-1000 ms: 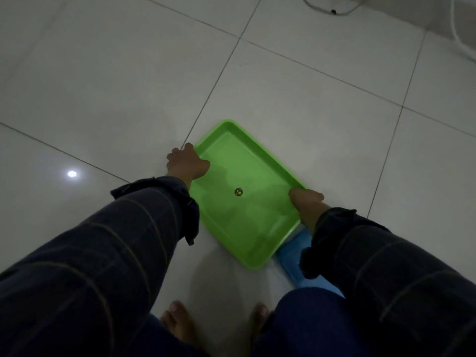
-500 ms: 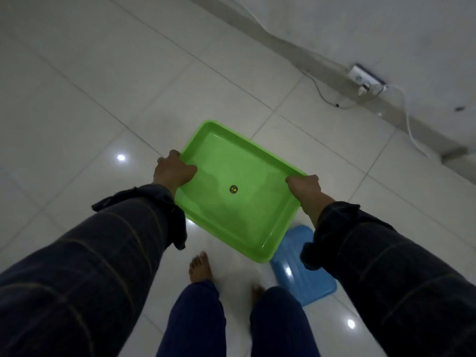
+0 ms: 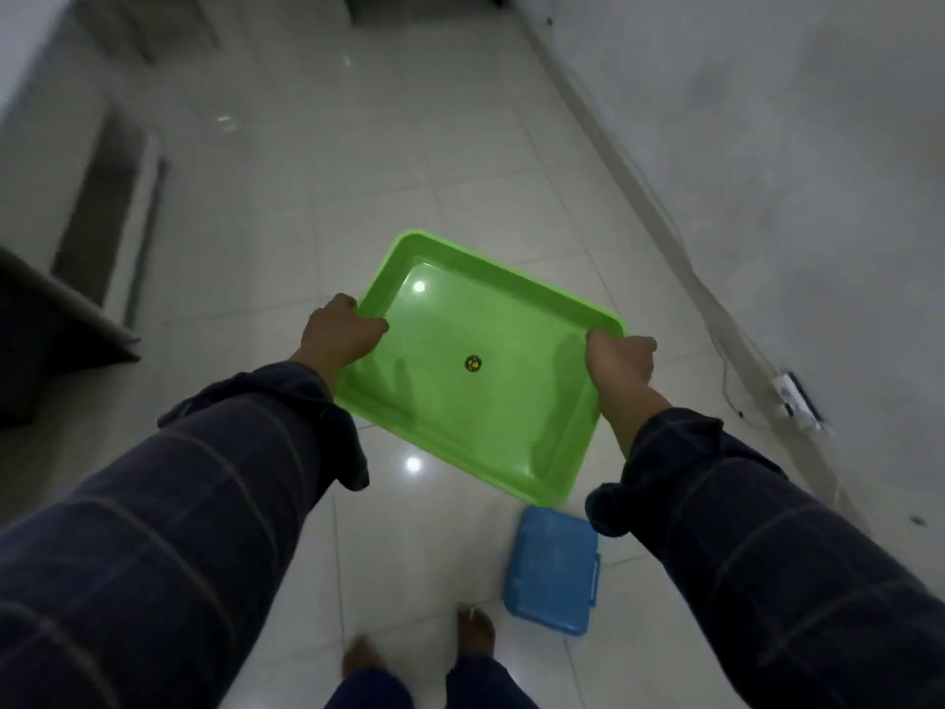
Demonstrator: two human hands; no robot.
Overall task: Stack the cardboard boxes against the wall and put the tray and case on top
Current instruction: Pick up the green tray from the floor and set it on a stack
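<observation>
At the two long rims of the green tray (image 3: 475,371), both hands are engaged. The left hand (image 3: 340,335) grips the left rim, thumb inside the wall and fingers curled under the lip. The right hand (image 3: 621,360) grips the opposite rim in the same manner. The tray is carried clear of the floor, roughly level, its open face up. A grip on opposing rims appears chosen to keep it flat and steady in transit.

A small round sticker (image 3: 473,364) sits at the centre of the tray bed; nothing else lies in it.

Below the tray's near corner, the blue case (image 3: 555,570) lies flat on the tiled floor (image 3: 286,207), just beside the person's right foot (image 3: 478,634). It is untouched and awaits collection.

The wall (image 3: 792,145) runs along the right, with a cable (image 3: 716,319) and a power strip (image 3: 797,401) at its base. No cardboard boxes are in view. Open floor extends ahead; dark furniture (image 3: 56,319) bounds the left side. The cable is judged a trip hazard near the wall.
</observation>
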